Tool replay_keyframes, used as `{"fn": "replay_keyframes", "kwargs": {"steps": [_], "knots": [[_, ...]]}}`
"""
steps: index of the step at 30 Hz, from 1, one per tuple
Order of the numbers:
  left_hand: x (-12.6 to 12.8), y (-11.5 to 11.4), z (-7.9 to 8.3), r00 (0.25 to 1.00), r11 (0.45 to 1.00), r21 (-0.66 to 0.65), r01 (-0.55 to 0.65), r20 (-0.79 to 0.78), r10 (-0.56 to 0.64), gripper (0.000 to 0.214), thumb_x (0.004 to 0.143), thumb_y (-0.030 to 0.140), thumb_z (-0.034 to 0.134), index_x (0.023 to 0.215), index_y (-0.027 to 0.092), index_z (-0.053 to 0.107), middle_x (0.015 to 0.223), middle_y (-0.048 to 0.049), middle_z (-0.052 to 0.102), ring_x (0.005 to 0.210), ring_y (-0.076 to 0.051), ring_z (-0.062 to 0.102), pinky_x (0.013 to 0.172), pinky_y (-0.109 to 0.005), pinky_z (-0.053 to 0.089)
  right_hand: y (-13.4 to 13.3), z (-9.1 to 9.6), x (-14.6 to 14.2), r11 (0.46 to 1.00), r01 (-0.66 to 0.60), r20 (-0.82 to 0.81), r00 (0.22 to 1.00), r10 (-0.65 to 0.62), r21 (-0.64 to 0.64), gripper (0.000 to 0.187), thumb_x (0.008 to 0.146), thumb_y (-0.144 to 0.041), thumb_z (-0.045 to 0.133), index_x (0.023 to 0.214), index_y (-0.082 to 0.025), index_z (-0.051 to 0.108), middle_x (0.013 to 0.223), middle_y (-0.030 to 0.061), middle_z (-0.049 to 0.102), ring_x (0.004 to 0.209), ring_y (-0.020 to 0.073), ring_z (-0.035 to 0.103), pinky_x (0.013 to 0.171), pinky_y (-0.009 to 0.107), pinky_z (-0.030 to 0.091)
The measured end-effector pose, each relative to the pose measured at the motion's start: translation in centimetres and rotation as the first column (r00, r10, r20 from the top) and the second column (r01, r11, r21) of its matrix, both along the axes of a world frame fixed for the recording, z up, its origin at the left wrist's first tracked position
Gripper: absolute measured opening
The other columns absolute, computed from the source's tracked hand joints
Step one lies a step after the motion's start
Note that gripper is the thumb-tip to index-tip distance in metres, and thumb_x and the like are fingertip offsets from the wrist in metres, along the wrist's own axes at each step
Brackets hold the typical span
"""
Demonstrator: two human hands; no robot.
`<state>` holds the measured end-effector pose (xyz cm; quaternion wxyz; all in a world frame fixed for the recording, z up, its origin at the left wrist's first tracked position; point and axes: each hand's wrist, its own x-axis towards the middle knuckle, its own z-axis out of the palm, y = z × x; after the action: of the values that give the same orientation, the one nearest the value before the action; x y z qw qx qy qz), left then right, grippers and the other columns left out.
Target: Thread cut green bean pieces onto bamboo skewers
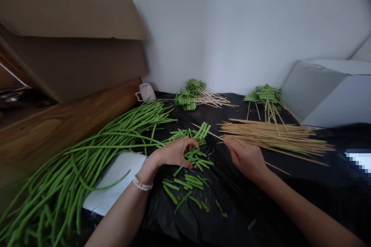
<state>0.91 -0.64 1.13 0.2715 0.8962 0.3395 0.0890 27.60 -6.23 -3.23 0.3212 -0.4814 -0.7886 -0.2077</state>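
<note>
A skewer (pixel 215 136) is gripped near one end by the fingers of the right hand (pixel 246 158), held above the black sheet (pixel 232 216) and pointed leftward. A few bean pieces (pixel 203 131) are carried crosswise near its tip. The left hand (pixel 176 152) is held over the cut pieces (pixel 194 181), thumb and fingers parted; whether a piece is touched cannot be told.

Step judged to be threading, partway through this skewer; the next piece seems about to be needed. For that, a piece should be pinched by the left fingers, lined up across the tip and pushed on, with the skewer kept steady on the right.

Uncut beans (pixel 124 131) are heaped to the left, bare sticks (pixel 275 137) laid to the right. Filled skewers are piled in two bunches (pixel 185 99) (pixel 265 93) near the wall (pixel 232 27).
</note>
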Motion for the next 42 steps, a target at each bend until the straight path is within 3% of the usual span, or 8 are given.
{"fn": "replay_keyframes", "kwargs": {"steps": [5, 10, 14, 18, 26, 34, 39, 42], "knots": [[0.0, 0.8, -1.1, 0.989, 0.966, 0.211, -0.147, 0.03, 0.144, 0.041, 0.067, 0.004, 0.054, 0.105, 0.02, 0.059, 0.099, -0.0038, 0.061, 0.093, -0.02, 0.056, 0.085, -0.031, 0.042, 0.0, 0.0, -0.1, 1.0, -0.01, -0.007, 1.0, 0.01, 0.009, 0.026, 0.095, -0.02, 0.043, 0.108, -0.015, 0.065, 0.097, 0.0063, 0.073, 0.08, 0.0138, 0.068, 0.071, 0.022, 0.051], [0.6, 1.0, -1.8, 0.955, 0.879, 0.375, -0.295, 0.152, 0.255, 0.037, 0.075, 0.011, 0.057, 0.111, 0.02, 0.061, 0.107, -0.0077, 0.061, 0.1, -0.023, 0.053, 0.091, -0.036, 0.04, -0.1, 0.0, -0.1, 1.0, 0.008, -0.014, 1.0, -0.009, -0.011, 0.026, 0.095, -0.021, 0.044, 0.109, -0.018, 0.065, 0.098, 0.0055, 0.073, 0.081, 0.0135, 0.068, 0.073, 0.022, 0.051], [1.5, 0.3, -1.4, 0.972, 0.927, 0.324, -0.187, 0.2, 0.126, 0.016, 0.077, 0.032, 0.069, 0.089, 0.022, 0.071, 0.1, -0.0064, 0.062, 0.099, -0.024, 0.051, 0.09, -0.036, 0.039, -0.1, -0.1, 0.0, 0.998, 0.011, -0.025, 1.0, -0.012, -0.057, 0.028, 0.094, -0.021, 0.044, 0.112, -0.018, 0.065, 0.098, 0.0062, 0.073, 0.082, 0.0138, 0.068, 0.075, 0.023, 0.052], [2.1, -0.2, -1.1, 0.976, 0.974, 0.195, -0.113, 0.204, 0.073, 0.019, 0.076, 0.041, 0.071, 0.082, 0.024, 0.074, 0.087, -0.0045, 0.063, 0.09, -0.021, 0.052, 0.087, -0.035, 0.036, 0.0, 0.1, 0.3, 1.0, 0.002, -0.061, 0.998, -0.004, -0.031, 0.028, 0.093, -0.019, 0.045, 0.112, -0.018, 0.066, 0.1, 0.0058, 0.073, 0.082, 0.0139, 0.068, 0.073, 0.023, 0.051], [2.8, -1.1, -1.4, 0.993, 0.984, 0.176, -0.016, 0.122, -0.006, 0.018, 0.074, 0.043, 0.072, 0.085, 0.028, 0.075, 0.096, -0.0022, 0.064, 0.102, -0.023, 0.05, 0.091, -0.037, 0.027, 0.1, 0.4, 0.3, 0.999, 0.002, -0.079, 0.997, -0.005, -0.033, 0.027, 0.093, -0.018, 0.045, 0.112, -0.017, 0.065, 0.101, 0.0055, 0.072, 0.084, 0.0134, 0.068, 0.077, 0.023, 0.05], [3.4, -2.2, -0.8, 0.994, 0.982, 0.18, 0.053, 0.088, -0.069, 0.014, 0.083, 0.034, 0.064, 0.082, 0.023, 0.071, 0.095, -0.0048, 0.065, 0.103, -0.023, 0.05, 0.089, -0.037, 0.03, 0.2, 0.0, 0.4, 0.999, -0.03, -0.101, 0.995, 0.026, -0.03, 0.029, 0.092, -0.018, 0.045, 0.114, -0.018, 0.065, 0.106, 0.0059, 0.072, 0.09, 0.0146, 0.068, 0.079, 0.025, 0.052], [3.3, -1.4, -1.2, 0.96, 0.971, 0.194, -0.139, 0.266, 0.084, 0.01, 0.085, 0.03, 0.062, 0.086, 0.022, 0.068, 0.086, -0.004, 0.067, 0.095, -0.022, 0.053, 0.087, -0.035, 0.035, 0.4, -0.3, 0.7, 0.999, 0.0, -0.127, 0.992, 0.005, 0.034, 0.031, 0.092, -0.019, 0.047, 0.118, -0.019, 0.063, 0.103, 0.0055, 0.072, 0.082, 0.0139, 0.069, 0.073, 0.023, 0.052], [2.9, -0.3, -1.4, 0.797, 0.915, 0.041, -0.402, 0.508, 0.327, 0.011, 0.08, 0.031, 0.067, 0.086, 0.022, 0.07, 0.082, -0.0036, 0.069, 0.083, -0.02, 0.057, 0.08, -0.032, 0.04, 0.3, -0.3, 0.7, 0.999, 0.007, -0.124, 0.992, -0.001, 0.053, 0.035, 0.091, -0.017, 0.047, 0.124, -0.019, 0.06, 0.105, 0.0056, 0.072, 0.082, 0.0135, 0.069, 0.073, 0.023, 0.051]]}}
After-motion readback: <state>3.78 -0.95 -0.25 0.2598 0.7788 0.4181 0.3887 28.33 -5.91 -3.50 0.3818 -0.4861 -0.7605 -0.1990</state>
